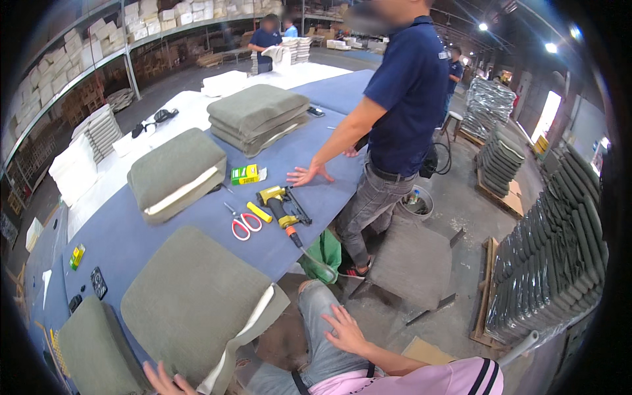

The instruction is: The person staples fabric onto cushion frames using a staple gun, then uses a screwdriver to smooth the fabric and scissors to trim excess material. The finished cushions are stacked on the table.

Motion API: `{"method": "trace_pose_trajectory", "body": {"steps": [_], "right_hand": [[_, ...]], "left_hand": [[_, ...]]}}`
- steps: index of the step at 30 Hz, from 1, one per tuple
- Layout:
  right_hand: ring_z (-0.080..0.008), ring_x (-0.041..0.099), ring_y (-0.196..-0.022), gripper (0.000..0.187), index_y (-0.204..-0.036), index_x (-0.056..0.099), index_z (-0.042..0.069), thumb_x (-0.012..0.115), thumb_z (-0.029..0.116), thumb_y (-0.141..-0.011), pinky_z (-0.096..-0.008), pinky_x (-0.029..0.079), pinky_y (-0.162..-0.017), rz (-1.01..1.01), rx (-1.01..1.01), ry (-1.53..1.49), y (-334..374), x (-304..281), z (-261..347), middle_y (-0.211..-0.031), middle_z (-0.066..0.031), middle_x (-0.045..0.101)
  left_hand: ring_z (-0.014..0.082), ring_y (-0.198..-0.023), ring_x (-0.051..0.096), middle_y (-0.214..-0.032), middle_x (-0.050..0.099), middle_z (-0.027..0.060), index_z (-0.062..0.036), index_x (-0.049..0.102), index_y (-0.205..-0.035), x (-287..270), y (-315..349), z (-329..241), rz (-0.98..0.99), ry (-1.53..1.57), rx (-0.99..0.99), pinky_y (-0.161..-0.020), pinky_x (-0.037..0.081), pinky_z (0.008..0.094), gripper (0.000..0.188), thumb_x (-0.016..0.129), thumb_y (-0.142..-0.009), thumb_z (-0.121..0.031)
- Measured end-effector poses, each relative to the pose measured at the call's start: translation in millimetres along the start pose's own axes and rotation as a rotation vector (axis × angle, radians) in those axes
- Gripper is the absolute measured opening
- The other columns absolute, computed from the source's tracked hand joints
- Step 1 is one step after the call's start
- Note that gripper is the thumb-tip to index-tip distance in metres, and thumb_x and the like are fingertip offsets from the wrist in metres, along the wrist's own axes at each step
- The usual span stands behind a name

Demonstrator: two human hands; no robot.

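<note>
A large grey-green seat cushion [191, 283] lies on the blue-covered table in front of me. Its fabric hangs loose along the right edge, where a strip of white padding [245, 322] shows. Beside the cushion's near edge, at the bottom of the view, is my left hand [168, 380], fingers stretched and apart; whether it touches the fabric I cannot tell. My right hand [345, 331] rests on my thigh with its fingers spread, holding nothing. Beyond the cushion lie a yellow-and-black staple gun [280, 207] with an air hose, red-handled scissors [246, 228] and a yellow-handled tool [259, 211].
Another cushion [99, 349] lies at the left, near a phone [98, 283]. Cushion stacks [257, 115] and a green-yellow box [245, 174] sit farther back. A co-worker [408, 85] leans a hand on the table's right side. A cushion-topped seat [411, 263] and wrapped cushion pallets stand right.
</note>
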State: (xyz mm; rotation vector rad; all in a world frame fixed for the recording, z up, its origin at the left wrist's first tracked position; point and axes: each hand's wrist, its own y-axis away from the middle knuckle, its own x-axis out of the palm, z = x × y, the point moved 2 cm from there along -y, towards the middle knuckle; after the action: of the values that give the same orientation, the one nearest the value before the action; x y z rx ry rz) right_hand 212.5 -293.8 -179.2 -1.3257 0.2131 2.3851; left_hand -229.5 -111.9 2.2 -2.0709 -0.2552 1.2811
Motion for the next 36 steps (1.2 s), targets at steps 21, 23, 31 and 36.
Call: {"method": "trace_pose_trajectory", "body": {"steps": [21, 23, 31, 36], "right_hand": [[-0.0312, 0.053, -0.126, 0.063, -0.121, 0.056, 0.009, 0.047, 0.07, -0.107, -0.046, 0.039, -0.106, 0.733, -1.228, -1.938, -54, -257, 401, -0.131, -0.0249, 0.07], [-0.0301, 0.055, -0.123, 0.061, -0.121, 0.057, 0.009, 0.048, 0.067, -0.107, -0.0447, 0.041, -0.103, 0.898, -1.387, -2.091, -19, -275, 436, -0.129, -0.0237, 0.07], [-0.0255, 0.061, -0.11, 0.053, -0.12, 0.059, 0.005, 0.053, 0.056, -0.105, -0.0394, 0.048, -0.092, 1.161, -1.543, -2.273, 19, -277, 489, -0.119, -0.0186, 0.07], [-0.0227, 0.065, -0.101, 0.048, -0.12, 0.061, 0.003, 0.056, 0.048, -0.104, -0.0362, 0.052, -0.085, 1.156, -1.51, -2.222, 12, -282, 482, -0.113, -0.0154, 0.07]], "left_hand": [[0.05, -0.155, 0.039, -0.16, 0.052, 0.0252, 0.0003, 0.07, -0.133, 60, 73, 36, -0.257, 0.269, -0.233, -0.127, 0.028, 0.061, 0.043, 0.056, -0.094, -0.009], [0.0499, -0.154, 0.039, -0.16, 0.052, 0.0251, 0.0001, 0.07, -0.133, 69, 65, 25, -0.262, 0.328, -0.196, -0.127, 0.029, 0.061, 0.042, 0.056, -0.094, -0.01], [0.0497, -0.153, 0.04, -0.159, 0.053, 0.0247, -0.0012, 0.07, -0.133, 62, 67, 29, -0.215, 0.285, -0.132, -0.126, 0.031, 0.0607, 0.041, 0.058, -0.096, -0.011], [0.0489, -0.152, 0.042, -0.159, 0.053, 0.0245, -0.0011, 0.07, -0.133, 76, 63, 18, -0.229, 0.288, -0.132, -0.126, 0.03, 0.0599, 0.041, 0.058, -0.095, -0.011]]}}
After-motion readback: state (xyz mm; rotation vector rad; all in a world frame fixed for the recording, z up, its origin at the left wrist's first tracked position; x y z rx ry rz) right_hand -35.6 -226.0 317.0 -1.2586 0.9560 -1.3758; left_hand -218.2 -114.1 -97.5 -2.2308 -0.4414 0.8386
